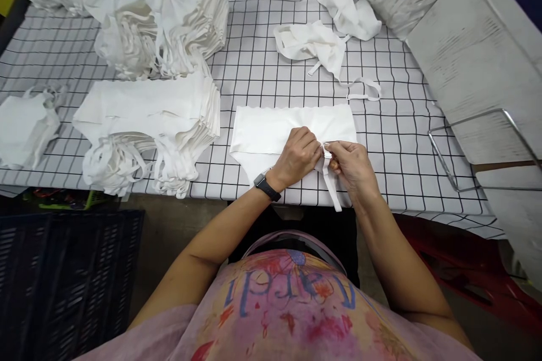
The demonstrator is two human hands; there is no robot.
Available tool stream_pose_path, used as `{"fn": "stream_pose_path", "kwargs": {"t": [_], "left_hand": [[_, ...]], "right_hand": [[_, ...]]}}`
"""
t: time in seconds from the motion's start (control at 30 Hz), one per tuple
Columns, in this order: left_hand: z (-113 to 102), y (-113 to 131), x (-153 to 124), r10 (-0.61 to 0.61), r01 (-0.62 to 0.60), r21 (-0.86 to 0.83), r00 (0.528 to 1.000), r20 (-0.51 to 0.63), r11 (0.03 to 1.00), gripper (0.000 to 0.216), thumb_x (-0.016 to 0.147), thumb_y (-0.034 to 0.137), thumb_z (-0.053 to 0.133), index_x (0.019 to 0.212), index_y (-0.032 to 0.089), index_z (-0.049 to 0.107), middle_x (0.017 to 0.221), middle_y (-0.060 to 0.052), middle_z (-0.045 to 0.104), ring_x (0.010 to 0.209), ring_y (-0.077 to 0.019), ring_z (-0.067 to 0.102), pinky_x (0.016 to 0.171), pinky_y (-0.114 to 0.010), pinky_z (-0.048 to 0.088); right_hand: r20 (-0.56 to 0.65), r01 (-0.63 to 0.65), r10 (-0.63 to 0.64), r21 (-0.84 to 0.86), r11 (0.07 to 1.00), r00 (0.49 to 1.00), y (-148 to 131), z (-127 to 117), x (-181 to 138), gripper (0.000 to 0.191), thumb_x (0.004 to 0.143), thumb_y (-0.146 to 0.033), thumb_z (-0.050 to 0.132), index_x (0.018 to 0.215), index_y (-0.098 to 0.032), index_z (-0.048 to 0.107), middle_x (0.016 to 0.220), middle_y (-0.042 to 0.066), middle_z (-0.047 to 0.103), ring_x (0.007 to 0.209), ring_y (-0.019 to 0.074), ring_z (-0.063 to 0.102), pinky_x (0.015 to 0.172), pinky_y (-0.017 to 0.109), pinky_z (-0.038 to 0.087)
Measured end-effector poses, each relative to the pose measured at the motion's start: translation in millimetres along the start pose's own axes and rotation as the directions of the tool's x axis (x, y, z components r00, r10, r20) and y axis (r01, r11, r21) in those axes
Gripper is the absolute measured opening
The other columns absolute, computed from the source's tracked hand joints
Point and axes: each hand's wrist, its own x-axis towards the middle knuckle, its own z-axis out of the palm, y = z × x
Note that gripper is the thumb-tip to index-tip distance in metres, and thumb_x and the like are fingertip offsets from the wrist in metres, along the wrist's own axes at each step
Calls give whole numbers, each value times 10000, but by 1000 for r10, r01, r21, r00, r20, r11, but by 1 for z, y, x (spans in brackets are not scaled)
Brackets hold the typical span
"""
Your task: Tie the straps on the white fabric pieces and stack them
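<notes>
A white garment (271,130) lies flat on the checked tablecloth (398,135), its scalloped edge facing away from me. My left hand (296,158) and my right hand (353,164) meet at its near edge. Both pinch a narrow white strap (330,177) that hangs down over the table's front edge. The fingers of both hands are closed on the strap. A dark watch sits on my left wrist.
Two tall stacks of folded white garments (161,22), (152,124) stand at the left, a smaller pile (25,124) farther left. Loose white pieces (313,42), (347,8) lie behind. A wire frame (466,152) and grey board are at the right, a dark crate (68,282) below left.
</notes>
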Motion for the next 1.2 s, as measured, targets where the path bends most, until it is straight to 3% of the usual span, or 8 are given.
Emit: {"fn": "stream_pose_path", "kwargs": {"t": [0.23, 0.5, 0.67, 0.87, 0.97, 1.2], "left_hand": [[-1, 0, 0, 24, -24, 3, 1000, -13, 1000, 264, 1006, 115, 496, 756, 188, 541, 796, -41, 616, 855, -200, 546, 803, -388, 477], [-1, -1, 0, 30, -30, 9, 999, -31, 1000, 261, 1009, 125, 499, 762, 188, 555, 793, -42, 619, 853, -199, 552, 790, -390, 484], [0, 0, 0, 51, -50, 13, 998, -24, 999, 257, 996, 119, 500, 754, 188, 554, 791, -47, 617, 848, -201, 545, 772, -383, 476], [3, -2, 1, 39, -35, 30, 987, -156, 999, 166, 990, 134, 540, 841, 174, 601, 811, -36, 638, 842, -195, 554, 783, -386, 460], [4, -2, 0, 37, -34, 23, 990, -136, 999, 163, 996, 132, 536, 855, 178, 602, 824, -34, 648, 859, -196, 564, 808, -393, 460], [3, -1, -2, 54, -53, 30, 999, -6, 998, 230, 965, 78, 506, 771, 190, 560, 794, -49, 625, 840, -208, 560, 773, -395, 475]], "right_hand": [[51, 2, 2, -88, 996, 999, -2, -1, -6, 251, 749, -246, 725, 558, -177, 577, 446, -45, 483, 368, 46, 385, 356, 177, 266], [62, -11, 15, -68, 998, 998, 0, -5, -1, 254, 727, -289, 758, 570, -170, 598, 450, -48, 476, 364, 40, 375, 344, 174, 245], [121, -106, 115, -81, 991, 986, -7, -8, 2, 335, 638, -289, 811, 499, -179, 527, 445, -51, 448, 352, 26, 323, 321, 175, 191], [81, -65, 69, -48, 997, 994, -8, -10, -1, 228, 685, -311, 809, 613, -148, 668, 518, -17, 543, 425, 48, 424, 398, 178, 341], [63, -29, 32, -48, 998, 997, -5, -8, -5, 198, 730, -302, 770, 643, -144, 687, 574, -7, 568, 467, 51, 440, 431, 181, 341], [91, -45, 54, -102, 994, 994, -2, -7, -3, 274, 687, -279, 779, 550, -169, 570, 499, -72, 370, 436, 32, 250, 403, 202, 188]]}}
